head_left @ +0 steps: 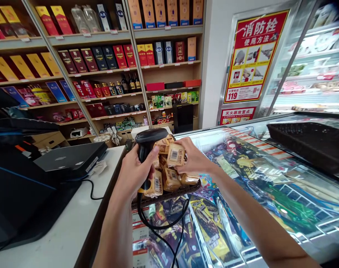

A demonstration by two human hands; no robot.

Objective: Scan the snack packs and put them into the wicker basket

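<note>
My left hand (134,167) is wrapped around the handle of a black barcode scanner (149,137), its head pointing to the right and its cable hanging down. Between the fingers of my right hand (193,154) is a small wrapped snack cake (175,155), with its barcode label turned up toward me. Below both hands, several more wrapped cakes (171,178) fill a dark woven basket (196,186). The basket rests on the glass top of a freezer. My fingers partly hide the basket's left side.
Through the freezer glass (186,139) show ice-cream packs (214,227). On the right lies a black tray (306,143). A white counter (63,223) with a dark terminal (15,186) and black box (71,160) stands left. Shelves (102,70) of boxed goods line the back.
</note>
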